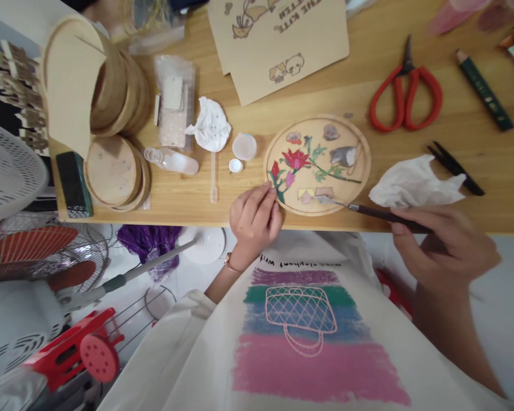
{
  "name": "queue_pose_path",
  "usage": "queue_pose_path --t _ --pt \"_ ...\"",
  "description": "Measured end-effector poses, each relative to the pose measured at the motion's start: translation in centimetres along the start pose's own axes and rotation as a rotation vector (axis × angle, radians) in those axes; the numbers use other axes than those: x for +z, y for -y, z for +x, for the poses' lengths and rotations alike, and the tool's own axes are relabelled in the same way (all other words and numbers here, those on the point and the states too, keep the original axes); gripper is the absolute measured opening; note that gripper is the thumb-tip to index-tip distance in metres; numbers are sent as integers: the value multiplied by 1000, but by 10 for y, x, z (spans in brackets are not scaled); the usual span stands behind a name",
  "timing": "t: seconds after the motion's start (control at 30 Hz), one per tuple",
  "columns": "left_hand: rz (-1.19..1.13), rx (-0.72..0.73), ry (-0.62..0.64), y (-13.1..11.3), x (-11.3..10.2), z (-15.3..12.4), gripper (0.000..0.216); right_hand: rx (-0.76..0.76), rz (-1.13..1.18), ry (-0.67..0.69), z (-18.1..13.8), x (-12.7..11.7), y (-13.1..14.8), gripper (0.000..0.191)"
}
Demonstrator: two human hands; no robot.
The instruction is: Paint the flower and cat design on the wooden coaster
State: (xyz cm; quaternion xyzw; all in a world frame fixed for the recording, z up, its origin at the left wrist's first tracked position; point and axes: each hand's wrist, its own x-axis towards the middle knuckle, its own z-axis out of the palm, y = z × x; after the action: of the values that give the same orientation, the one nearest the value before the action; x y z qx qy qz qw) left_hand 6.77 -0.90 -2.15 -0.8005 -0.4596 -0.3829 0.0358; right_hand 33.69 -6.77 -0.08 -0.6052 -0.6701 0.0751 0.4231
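A round wooden plate (360, 149) painted with red flowers, green stems and grey patches lies near the table's front edge. My left hand (253, 217) rests at its lower left rim, fingers curled and pressing on the edge. My right hand (443, 245) pinches a thin dark brush (374, 212) whose tip touches the plate's lower part near a pale patch. A crumpled white tissue (415, 184) lies just right of the plate, above my right hand.
Red scissors (406, 94), black tweezers (454, 166) and a green pencil (484, 90) lie at the right. Stacked wooden discs (111, 171), a bag of pieces (173, 103), a small bottle (173, 161), tiny cups (244, 146) and a printed board (278, 45) lie at left and back.
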Motion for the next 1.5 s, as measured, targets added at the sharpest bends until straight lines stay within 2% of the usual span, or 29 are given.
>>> queue_pose_path --t 0.17,0.33,0.47,0.67,0.87,1.03,1.37,1.5 --pt "-3 -8 -9 0 1 -1 30 -12 1 -21 1 0 0 28" --pt "-11 -57 63 3 0 -6 29 -4 -25 -11 3 0 1 21" --pt "-57 -73 58 3 1 -8 31 9 -33 -24 2 1 2 16" --pt "-22 -10 -5 2 1 -3 31 -10 -19 -18 2 1 2 21" --pt "0 -39 54 2 0 -4 29 -18 -12 -17 3 2 1 25" --pt "13 -1 -1 1 0 -1 30 -8 2 -30 2 1 1 25" --pt "-25 -11 -3 1 0 -3 32 -4 -3 -23 2 2 0 27" --pt "-37 -62 52 2 0 -5 31 -27 -1 -34 4 3 1 27"
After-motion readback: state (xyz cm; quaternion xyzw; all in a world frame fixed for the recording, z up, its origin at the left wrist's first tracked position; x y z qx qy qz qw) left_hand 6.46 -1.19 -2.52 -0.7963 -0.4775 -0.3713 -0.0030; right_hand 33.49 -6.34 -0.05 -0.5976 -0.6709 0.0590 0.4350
